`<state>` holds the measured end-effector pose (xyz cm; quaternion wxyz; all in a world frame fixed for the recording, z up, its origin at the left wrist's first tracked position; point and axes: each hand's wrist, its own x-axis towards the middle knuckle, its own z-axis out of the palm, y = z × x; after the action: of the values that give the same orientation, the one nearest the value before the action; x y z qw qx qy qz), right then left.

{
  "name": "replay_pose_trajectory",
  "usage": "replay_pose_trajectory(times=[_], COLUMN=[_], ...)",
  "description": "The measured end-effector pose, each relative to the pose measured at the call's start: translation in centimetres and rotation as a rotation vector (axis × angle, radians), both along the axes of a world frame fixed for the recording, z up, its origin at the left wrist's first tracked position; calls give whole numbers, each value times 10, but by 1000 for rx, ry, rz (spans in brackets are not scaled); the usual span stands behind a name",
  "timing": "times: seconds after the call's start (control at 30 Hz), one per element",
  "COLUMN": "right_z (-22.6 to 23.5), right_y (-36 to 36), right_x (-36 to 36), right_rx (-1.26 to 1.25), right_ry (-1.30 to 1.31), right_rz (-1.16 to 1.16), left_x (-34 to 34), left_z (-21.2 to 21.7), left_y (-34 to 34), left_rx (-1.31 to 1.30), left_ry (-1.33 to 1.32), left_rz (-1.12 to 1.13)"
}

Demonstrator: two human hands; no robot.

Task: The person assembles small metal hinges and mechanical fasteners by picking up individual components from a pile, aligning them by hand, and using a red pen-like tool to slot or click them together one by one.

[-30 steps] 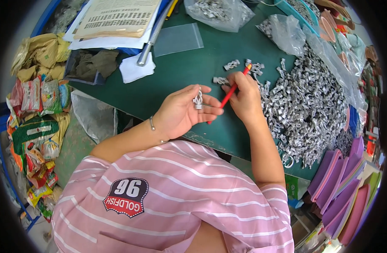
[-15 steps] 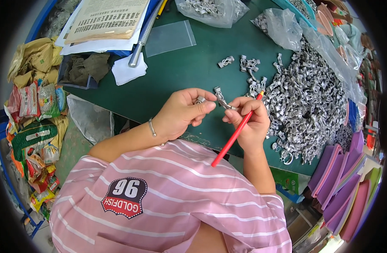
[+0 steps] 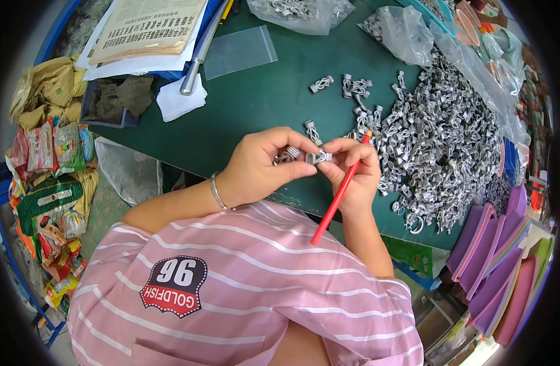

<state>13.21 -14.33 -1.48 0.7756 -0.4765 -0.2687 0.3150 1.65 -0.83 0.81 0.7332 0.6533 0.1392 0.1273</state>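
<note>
My left hand (image 3: 261, 161) is closed, with thumb and forefinger pinching one end of a small grey metal looped part (image 3: 317, 158). The thumb and fingertips of my right hand (image 3: 357, 177) meet the same part from the other side. Tucked in the curled fingers of my left hand is another grey metal part (image 3: 286, 154) with a ridged end. My right hand also holds a red pencil (image 3: 338, 204), slanting down toward my shirt. Just beyond the fingertips, a similar looped part (image 3: 311, 131) lies on the green tabletop (image 3: 255, 104).
A large heap of grey metal parts (image 3: 444, 140) covers the table's right side. Plastic bags of parts (image 3: 310, 15) lie at the back. At left are stacked papers (image 3: 148, 30), a metal rod (image 3: 200, 58) and a box with dark cloth (image 3: 118, 100). Purple folders (image 3: 475, 244) stand at right.
My hands have come together, so the fingertips of both now meet at one metal part. The red pencil stays in my right hand and has shifted slightly. The view has moved a little.
</note>
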Motion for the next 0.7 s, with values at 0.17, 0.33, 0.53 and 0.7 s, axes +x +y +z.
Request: replay_pose_trajectory(times=[0.17,0.33,0.53,0.7], right_z=[6,12,11,1], right_y=[1,3,5,15], right_x=[-2,-9,15,28], right_rx=[31,71,-424,-526], right_ry=[-366,-432,-910,-1372], right_rz=[-87,-35,-208,-110], left_x=[1,1,-1,-2], left_z=[-1,-11,-6,-16], left_y=[0,-2,8,13], left_rx=[-425,-587,-1081,-754], left_ry=[170,187,176,236], left_rz=[-5,-81,136,135])
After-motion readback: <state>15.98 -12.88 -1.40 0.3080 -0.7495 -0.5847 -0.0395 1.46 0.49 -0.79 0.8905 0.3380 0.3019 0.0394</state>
